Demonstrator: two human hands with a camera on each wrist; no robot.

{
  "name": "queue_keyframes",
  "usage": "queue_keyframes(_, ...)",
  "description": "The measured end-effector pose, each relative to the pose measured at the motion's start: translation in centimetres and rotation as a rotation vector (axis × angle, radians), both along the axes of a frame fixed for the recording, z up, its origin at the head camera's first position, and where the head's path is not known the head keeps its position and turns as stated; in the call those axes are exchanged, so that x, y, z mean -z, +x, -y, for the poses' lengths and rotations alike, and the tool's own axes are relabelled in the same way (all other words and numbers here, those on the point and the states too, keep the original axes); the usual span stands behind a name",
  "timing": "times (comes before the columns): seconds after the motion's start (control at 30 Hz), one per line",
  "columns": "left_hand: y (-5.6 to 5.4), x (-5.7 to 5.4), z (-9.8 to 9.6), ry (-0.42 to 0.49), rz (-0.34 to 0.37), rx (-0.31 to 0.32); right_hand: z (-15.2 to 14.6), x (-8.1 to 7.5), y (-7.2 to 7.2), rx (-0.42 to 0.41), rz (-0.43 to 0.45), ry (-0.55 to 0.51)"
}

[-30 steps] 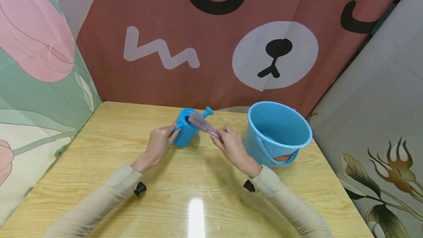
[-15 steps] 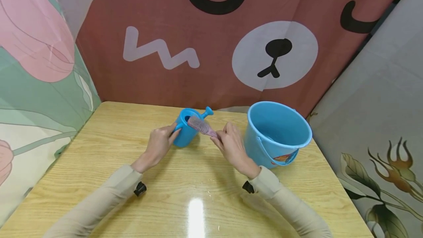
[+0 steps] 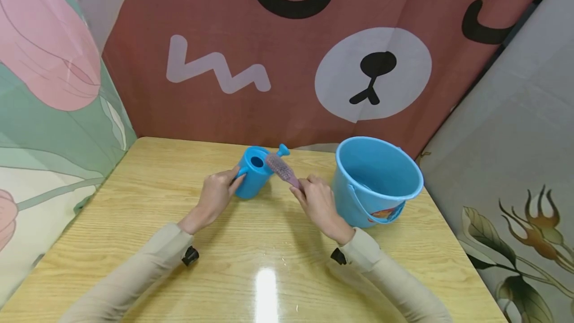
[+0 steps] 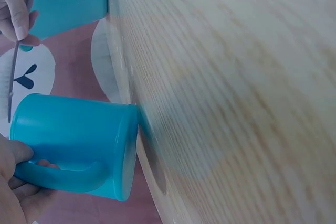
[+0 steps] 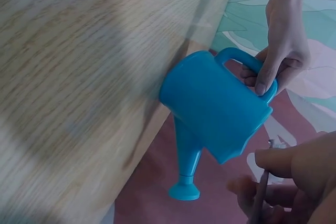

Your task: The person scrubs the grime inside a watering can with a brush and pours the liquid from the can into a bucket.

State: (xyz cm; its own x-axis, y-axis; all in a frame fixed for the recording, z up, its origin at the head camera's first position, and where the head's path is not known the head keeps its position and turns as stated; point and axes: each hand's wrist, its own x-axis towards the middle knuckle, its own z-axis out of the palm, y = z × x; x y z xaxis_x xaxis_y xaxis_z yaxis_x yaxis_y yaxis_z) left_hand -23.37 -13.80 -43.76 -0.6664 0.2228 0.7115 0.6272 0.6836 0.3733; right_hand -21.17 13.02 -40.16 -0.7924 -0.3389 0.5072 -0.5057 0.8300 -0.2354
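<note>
My left hand (image 3: 214,196) grips the handle of a small blue watering can (image 3: 251,181) near the back of the table. Its round top opening faces up and its spout (image 3: 283,150) points to the back right. In the left wrist view, fingers curl around the can's handle (image 4: 68,177). My right hand (image 3: 319,206) holds a purple scrubbing brush (image 3: 282,167) by its handle, bristles facing up. The brush head is by the can's right rim, near the spout; whether they touch I cannot tell. The can's inside is mostly hidden.
A large light-blue bucket (image 3: 378,178) stands right of my right hand, its handle hanging down in front. Small shiny drops show on the wooden table (image 3: 233,263). A brown cloth (image 3: 215,113) with a bear face hangs behind the table.
The brush head has moved right, off the can's top opening, which now shows. My right hand has shifted slightly right. The left hand and the can have stayed in place.
</note>
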Motion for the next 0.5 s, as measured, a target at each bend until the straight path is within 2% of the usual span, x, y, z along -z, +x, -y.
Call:
queue_keyframes(0.2, 0.05, 0.05, 0.02, -0.003, 0.003, -0.001, -0.16, 0.15, 0.03, 0.019, 0.063, 0.008)
queue_keyframes(0.5, -0.02, 0.12, -0.01, -0.004, 0.001, -0.005, -0.4, 0.2, 0.17, 0.044, 0.074, 0.0)
